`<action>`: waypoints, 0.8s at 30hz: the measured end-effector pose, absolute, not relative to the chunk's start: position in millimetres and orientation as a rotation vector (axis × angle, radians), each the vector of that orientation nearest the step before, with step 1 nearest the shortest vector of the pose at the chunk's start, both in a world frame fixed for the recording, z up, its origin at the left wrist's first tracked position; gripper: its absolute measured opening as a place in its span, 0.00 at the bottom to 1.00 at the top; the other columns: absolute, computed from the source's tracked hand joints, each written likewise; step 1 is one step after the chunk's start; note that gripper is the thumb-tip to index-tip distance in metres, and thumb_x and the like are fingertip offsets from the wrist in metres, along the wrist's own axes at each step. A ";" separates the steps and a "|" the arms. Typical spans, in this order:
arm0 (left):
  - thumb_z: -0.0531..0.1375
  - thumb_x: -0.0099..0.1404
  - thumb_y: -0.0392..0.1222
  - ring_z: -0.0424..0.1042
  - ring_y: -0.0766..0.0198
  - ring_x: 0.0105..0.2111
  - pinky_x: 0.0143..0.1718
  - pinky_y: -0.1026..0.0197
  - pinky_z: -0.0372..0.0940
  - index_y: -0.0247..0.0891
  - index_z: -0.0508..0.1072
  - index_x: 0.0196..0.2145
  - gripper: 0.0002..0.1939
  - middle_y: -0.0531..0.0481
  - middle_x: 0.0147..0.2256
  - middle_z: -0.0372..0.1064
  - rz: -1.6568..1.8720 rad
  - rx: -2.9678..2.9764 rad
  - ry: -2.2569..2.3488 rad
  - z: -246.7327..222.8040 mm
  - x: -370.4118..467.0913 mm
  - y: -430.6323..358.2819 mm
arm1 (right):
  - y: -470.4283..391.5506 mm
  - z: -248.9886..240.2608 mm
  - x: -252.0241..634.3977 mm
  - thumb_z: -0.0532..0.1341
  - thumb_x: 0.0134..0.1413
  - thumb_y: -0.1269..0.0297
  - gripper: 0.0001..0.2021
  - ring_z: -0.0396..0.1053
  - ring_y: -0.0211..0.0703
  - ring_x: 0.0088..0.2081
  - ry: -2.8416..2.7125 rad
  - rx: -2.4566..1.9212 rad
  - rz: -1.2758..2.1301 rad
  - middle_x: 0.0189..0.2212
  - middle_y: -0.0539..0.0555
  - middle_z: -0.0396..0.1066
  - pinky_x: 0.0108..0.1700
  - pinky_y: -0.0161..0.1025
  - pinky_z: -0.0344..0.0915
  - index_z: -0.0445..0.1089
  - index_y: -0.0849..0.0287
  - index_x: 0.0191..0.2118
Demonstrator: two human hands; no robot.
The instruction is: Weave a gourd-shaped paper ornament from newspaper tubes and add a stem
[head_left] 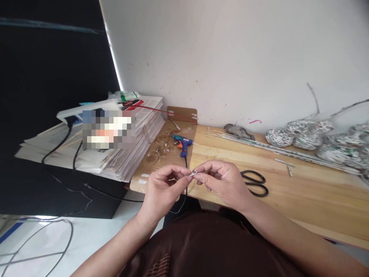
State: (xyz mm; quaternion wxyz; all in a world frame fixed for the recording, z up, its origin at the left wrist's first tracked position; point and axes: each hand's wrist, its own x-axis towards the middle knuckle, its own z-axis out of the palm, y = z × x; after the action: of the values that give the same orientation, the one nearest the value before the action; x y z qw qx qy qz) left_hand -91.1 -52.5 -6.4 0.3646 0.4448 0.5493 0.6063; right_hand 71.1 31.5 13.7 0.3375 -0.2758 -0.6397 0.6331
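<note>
Between the fingertips of both hands, over the front edge of the table, is a small whitish strip, bent or rolled, perhaps paper. My left hand pinches its left end with thumb and forefinger. On the other end, the thumb and forefinger of my right hand are closed too. Just beyond lies a blue glue gun with a teal rear and orange trigger, on a brown cardboard sheet. Black scissor handles show to the right of my right hand, which hides the blades.
A tall stack of newspapers stands left, carrying a white power strip with black cables. Thin paper rods lie along the wooden table. Woven paper shapes sit back right near a grey cloth-like item. A white wall rises behind.
</note>
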 end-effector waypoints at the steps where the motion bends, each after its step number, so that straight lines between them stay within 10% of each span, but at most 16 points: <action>1: 0.70 0.59 0.41 0.67 0.73 0.23 0.25 0.70 0.64 0.38 0.79 0.33 0.06 0.55 0.24 0.72 1.554 1.150 1.424 -5.2 -91.0 -52.8 | 30.9 13.4 71.1 0.71 0.51 0.64 0.05 0.68 0.33 0.24 -1.677 -0.722 1.635 0.24 0.49 0.75 0.27 0.33 0.65 0.78 0.59 0.33; 24: 0.70 0.57 0.46 0.69 0.69 0.26 0.28 0.67 0.65 0.37 0.74 0.32 0.12 0.52 0.27 0.73 1.401 1.209 1.635 -11.2 -94.1 -50.5 | 37.4 -6.0 80.7 0.66 0.58 0.51 0.16 0.69 0.38 0.30 -1.634 -0.861 1.642 0.31 0.53 0.74 0.24 0.33 0.64 0.78 0.58 0.42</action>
State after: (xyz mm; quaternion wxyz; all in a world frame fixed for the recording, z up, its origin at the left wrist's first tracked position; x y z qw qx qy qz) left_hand -94.1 -50.5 -11.2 0.3297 0.4623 0.6250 0.5357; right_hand 80.7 37.4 -6.0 0.3286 -0.3290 -0.6245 0.6275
